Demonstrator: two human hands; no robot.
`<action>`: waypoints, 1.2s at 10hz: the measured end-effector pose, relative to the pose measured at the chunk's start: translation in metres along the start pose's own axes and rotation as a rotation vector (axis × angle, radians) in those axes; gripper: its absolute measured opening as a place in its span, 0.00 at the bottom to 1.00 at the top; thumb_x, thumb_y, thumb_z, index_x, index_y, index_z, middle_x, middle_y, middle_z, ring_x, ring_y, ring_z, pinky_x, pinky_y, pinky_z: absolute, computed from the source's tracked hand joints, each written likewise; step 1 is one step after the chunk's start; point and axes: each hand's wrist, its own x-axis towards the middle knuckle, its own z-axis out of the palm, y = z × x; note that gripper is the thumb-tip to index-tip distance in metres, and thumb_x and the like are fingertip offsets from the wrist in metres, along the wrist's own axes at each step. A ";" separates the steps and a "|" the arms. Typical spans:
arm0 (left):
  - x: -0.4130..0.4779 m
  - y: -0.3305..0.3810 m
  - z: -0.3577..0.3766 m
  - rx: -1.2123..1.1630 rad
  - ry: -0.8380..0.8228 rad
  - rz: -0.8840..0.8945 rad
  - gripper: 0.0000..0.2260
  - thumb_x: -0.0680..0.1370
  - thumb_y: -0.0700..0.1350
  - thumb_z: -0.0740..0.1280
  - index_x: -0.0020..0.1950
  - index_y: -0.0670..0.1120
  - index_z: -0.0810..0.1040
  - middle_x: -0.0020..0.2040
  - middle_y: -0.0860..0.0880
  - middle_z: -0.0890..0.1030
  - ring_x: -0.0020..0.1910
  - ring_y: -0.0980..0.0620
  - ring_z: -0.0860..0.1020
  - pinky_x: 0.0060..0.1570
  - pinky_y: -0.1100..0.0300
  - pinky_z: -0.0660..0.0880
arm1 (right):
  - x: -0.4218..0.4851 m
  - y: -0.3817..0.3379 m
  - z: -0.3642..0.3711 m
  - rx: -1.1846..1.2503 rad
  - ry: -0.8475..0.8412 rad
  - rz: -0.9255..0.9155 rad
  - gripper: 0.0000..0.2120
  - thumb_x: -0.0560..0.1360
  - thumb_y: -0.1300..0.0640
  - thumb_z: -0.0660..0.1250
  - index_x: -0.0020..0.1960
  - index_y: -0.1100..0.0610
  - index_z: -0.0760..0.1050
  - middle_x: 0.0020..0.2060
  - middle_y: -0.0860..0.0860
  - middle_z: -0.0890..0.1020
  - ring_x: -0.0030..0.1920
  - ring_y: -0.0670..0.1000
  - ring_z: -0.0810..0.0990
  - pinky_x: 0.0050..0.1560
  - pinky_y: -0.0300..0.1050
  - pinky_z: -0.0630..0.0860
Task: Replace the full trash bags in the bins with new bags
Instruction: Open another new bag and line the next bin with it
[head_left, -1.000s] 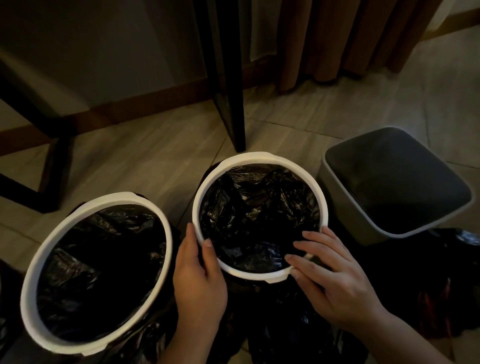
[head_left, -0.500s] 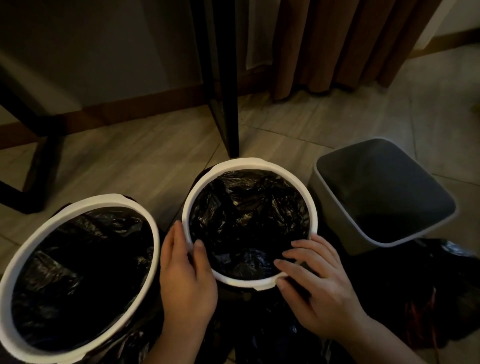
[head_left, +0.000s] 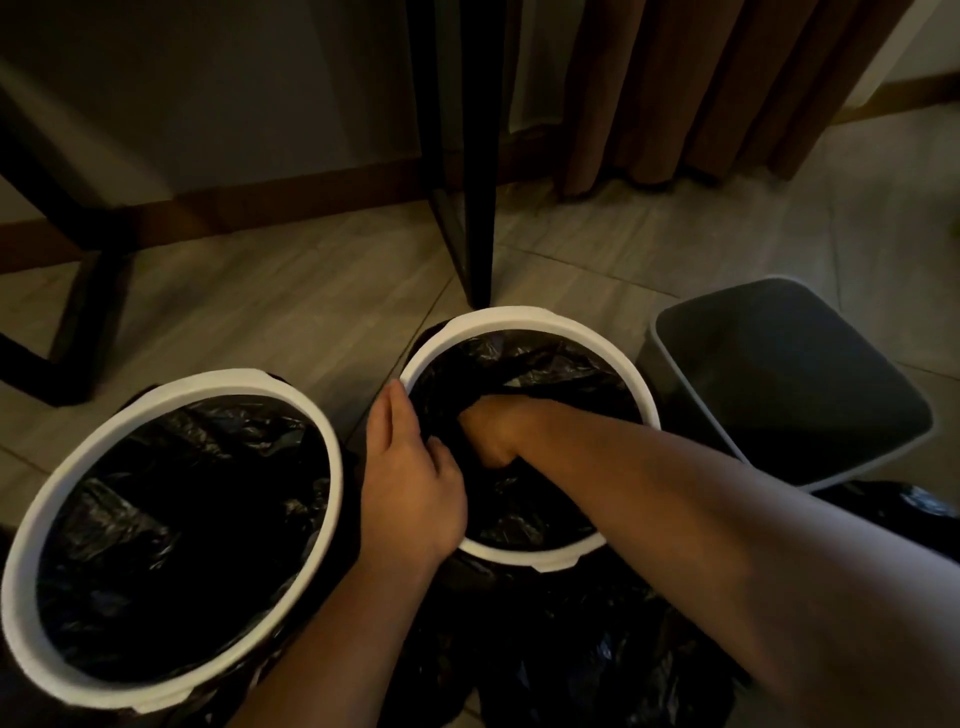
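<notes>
**Inventory, largest first**

1. Floor (head_left: 260, 312): pale wood-grain tiles, matt. Everything below stood on it, close in front of me so that both hands could reach.
2. Curtain (head_left: 701, 88): brown, hanging in heavy vertical folds at the back wall.
3. Black frame leg (head_left: 475, 156): square-section and straight. It met the floor just behind the middle bin.
4. Left bin (head_left: 228, 382): round and the widest. A smooth white ring pinned a crinkled, glossy black liner (head_left: 182, 519). I judged this one finished.
5. Grey bin (head_left: 779, 374): a rounded rectangle, smooth and matt, with no liner visible. It stood just beside the middle bin on my right, and I judged it next in line.
6. Heap of black bags (head_left: 571, 649): slack, shiny and crumpled, on the floor nearest me. These were probably the full ones, though I could not make out their contents.
7. Middle bin (head_left: 519, 317): round with a white ring, and the piece in hand. Its new bag (head_left: 545, 364) was thin, wrinkled film sagging inward, so I judged the step to be seating it down into the bin.
8. Left hand (head_left: 410, 478): it lay along the near-left rim, fingers straight and together on the outside and the thumb tipped over onto the film. It gripped nothing and was placed there to steady the bin.
9. Right hand (head_left: 493, 426): it was sunk wrist-deep in the bag to push the film down. The fingers were buried in plastic, so I could not tell whether they were spread or clenched.
</notes>
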 end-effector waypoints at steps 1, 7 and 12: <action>-0.002 0.000 -0.001 -0.006 -0.003 0.007 0.32 0.85 0.41 0.59 0.86 0.49 0.48 0.86 0.51 0.50 0.82 0.54 0.54 0.71 0.71 0.47 | 0.015 -0.004 0.007 0.146 -0.109 0.115 0.28 0.83 0.46 0.66 0.81 0.50 0.64 0.78 0.56 0.69 0.74 0.59 0.70 0.71 0.53 0.67; 0.001 0.003 0.001 0.010 -0.028 0.010 0.33 0.85 0.42 0.59 0.86 0.50 0.46 0.86 0.50 0.49 0.82 0.52 0.56 0.71 0.67 0.49 | -0.033 0.004 -0.009 -0.079 -0.324 -0.031 0.19 0.86 0.57 0.61 0.74 0.63 0.73 0.71 0.61 0.75 0.56 0.57 0.76 0.53 0.40 0.68; 0.000 0.004 0.001 0.049 -0.036 0.007 0.33 0.85 0.42 0.60 0.86 0.49 0.47 0.86 0.49 0.50 0.81 0.50 0.58 0.69 0.67 0.53 | -0.019 -0.001 -0.005 -0.346 -0.307 -0.246 0.17 0.87 0.59 0.59 0.72 0.64 0.74 0.69 0.62 0.77 0.64 0.60 0.77 0.57 0.45 0.70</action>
